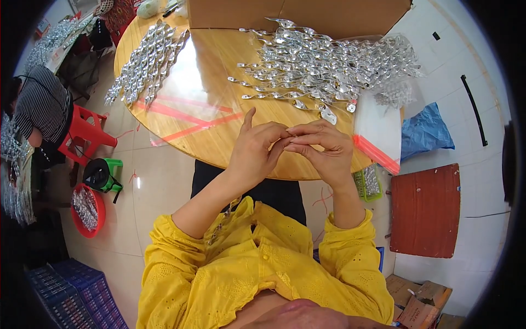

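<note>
My left hand [255, 143] and my right hand [324, 147] meet over the near edge of the round wooden table [219, 131]. Both pinch with thumb and forefinger, fingertips together; the left little finger sticks up. Whatever sits between the fingertips is too small or hidden to name. Below my left forearm, in front of the yellow blouse, a twisted shiny silver strip [221, 225] hangs down; whether it runs up to my fingers I cannot tell. Beyond my hands lies a large heap of twisted silver strips [323, 63], partly on clear plastic. A smaller bunch of such strips [150, 60] lies at the table's left.
A cardboard box [296, 16] stands along the table's far side. Pink-striped clear plastic bags [192, 118] lie on the tabletop. At left are a red stool [85, 131], a red basin [87, 211] and a seated person [44, 104]. A red-brown wooden board [426, 211] is at right.
</note>
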Available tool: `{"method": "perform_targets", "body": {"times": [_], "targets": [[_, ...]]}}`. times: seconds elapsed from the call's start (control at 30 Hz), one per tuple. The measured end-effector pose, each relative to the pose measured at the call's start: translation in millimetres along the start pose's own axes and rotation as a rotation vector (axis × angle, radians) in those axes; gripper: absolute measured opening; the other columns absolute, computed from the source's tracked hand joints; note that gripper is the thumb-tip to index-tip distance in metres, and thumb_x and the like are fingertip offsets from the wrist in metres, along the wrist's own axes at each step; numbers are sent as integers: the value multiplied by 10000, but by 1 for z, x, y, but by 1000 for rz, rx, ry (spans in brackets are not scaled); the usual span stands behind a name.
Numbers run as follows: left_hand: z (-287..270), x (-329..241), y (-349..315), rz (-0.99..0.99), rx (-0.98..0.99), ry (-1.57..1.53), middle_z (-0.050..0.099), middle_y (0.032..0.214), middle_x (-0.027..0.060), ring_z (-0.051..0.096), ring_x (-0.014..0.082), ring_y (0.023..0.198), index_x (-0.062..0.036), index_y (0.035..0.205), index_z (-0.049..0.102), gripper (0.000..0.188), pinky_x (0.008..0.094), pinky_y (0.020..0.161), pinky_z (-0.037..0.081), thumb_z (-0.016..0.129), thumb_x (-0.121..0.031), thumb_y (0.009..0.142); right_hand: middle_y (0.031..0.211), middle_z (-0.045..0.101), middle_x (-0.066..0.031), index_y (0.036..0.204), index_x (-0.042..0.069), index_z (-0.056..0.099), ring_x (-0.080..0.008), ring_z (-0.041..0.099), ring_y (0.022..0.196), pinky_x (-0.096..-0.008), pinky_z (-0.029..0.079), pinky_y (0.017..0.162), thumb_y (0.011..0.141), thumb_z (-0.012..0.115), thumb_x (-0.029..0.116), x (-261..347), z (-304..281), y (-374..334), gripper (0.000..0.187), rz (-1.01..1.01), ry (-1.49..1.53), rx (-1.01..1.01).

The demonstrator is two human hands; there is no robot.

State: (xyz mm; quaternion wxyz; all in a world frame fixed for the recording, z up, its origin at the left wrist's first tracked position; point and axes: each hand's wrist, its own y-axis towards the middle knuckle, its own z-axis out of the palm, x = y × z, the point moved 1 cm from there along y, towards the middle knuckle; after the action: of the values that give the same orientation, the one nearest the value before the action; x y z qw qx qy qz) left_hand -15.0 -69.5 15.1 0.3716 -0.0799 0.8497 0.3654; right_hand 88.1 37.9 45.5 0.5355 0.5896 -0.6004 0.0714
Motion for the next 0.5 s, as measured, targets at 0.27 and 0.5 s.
{"method": "perform_targets", "body": {"times": [0.27, 0.5], "targets": [[2, 5, -6, -29, 53, -147, 575, 720, 46, 561, 180, 690, -29, 854, 548, 114, 431, 860, 342, 542, -100, 766, 775, 606, -101, 767, -14, 584, -161, 565, 705, -239, 446, 638, 629, 639, -60, -7, 7, -10, 155, -92, 23, -134], [-4, 23, -29, -622, 180, -1165, 570, 697, 65, 563, 151, 667, 19, 891, 544, 162, 277, 644, 452, 505, -115, 808, 765, 584, -117, 844, -13, 507, -168, 579, 706, -248, 469, 665, 666, 592, -101, -23, 4, -16, 216, 96, 146, -427]]}}
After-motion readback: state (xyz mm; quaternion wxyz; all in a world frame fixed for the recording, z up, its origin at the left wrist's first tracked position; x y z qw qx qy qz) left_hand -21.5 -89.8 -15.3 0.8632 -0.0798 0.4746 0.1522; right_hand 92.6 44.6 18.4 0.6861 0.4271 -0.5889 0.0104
